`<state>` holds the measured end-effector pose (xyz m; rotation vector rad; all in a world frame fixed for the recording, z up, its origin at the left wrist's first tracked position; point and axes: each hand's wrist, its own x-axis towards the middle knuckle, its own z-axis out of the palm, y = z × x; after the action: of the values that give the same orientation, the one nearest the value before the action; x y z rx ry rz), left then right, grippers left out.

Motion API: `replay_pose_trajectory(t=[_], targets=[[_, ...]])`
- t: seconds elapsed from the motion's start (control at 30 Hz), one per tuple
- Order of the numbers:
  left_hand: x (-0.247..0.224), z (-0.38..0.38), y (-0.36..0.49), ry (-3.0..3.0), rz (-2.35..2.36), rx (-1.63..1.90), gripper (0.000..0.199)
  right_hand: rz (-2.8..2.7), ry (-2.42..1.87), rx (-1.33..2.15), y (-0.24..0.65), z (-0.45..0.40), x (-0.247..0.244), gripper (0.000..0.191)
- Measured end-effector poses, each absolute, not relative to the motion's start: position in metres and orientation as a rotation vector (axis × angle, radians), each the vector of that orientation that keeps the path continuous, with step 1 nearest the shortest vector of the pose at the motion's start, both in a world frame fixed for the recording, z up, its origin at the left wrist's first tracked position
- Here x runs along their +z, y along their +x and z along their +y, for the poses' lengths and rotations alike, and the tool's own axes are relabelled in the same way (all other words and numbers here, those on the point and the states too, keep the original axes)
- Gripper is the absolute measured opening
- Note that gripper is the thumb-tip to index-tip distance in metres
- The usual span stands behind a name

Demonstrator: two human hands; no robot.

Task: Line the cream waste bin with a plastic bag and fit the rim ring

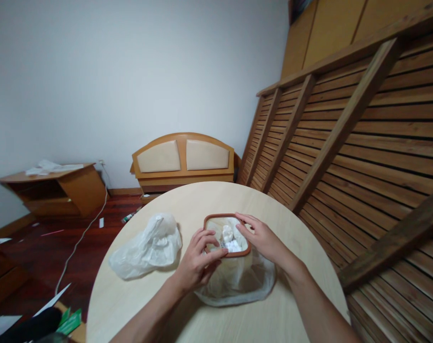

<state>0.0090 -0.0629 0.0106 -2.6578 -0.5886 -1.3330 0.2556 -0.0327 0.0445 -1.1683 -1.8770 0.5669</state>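
Observation:
A small trash bin with a brown rim (234, 255) stands on the round table, lined with a thin translucent bag (237, 286) whose loose edge hangs over the outside. Inside it lie crumpled white tissues or paper (228, 234). My left hand (200, 257) is closed on the rim at its near left, thumb along the near edge and fingers reaching over the opening. On the right side, my right hand (257, 233) grips the rim with its fingertips at the far right corner. A crumpled white plastic bag (150, 247) rests on the table, left of the bin and apart from both hands.
The round pale table (130, 309) fills the foreground. A slatted wooden frame (345, 157) leans along the right. Behind stand a headboard (184, 143) and, at left, a low desk (73, 190). A white cable (84, 233) and scattered items lie on the floor.

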Motion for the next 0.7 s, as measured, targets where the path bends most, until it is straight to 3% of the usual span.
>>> replay_pose_trajectory(t=[0.2, 0.3, 0.4, 0.7], targets=[[0.013, -0.030, 0.028, -2.508, -0.848, -1.189, 0.031, -1.617, -1.335, 0.280, 0.277, -0.001, 0.000, 0.054], [0.017, 0.008, 0.032, -2.424, -1.178, -0.879, 0.033, -1.585, -1.453, 0.316, 0.294, 0.010, -0.037, 0.059], [0.023, 0.051, 0.028, -2.331, -1.364, -0.796, 0.038, -1.623, -1.531, 0.375, 0.308, 0.017, -0.060, 0.056], [0.045, 0.140, -0.029, -1.956, -1.890, -0.660, 0.045, -1.763, -1.643, 0.406, 0.305, 0.021, -0.063, 0.049]])
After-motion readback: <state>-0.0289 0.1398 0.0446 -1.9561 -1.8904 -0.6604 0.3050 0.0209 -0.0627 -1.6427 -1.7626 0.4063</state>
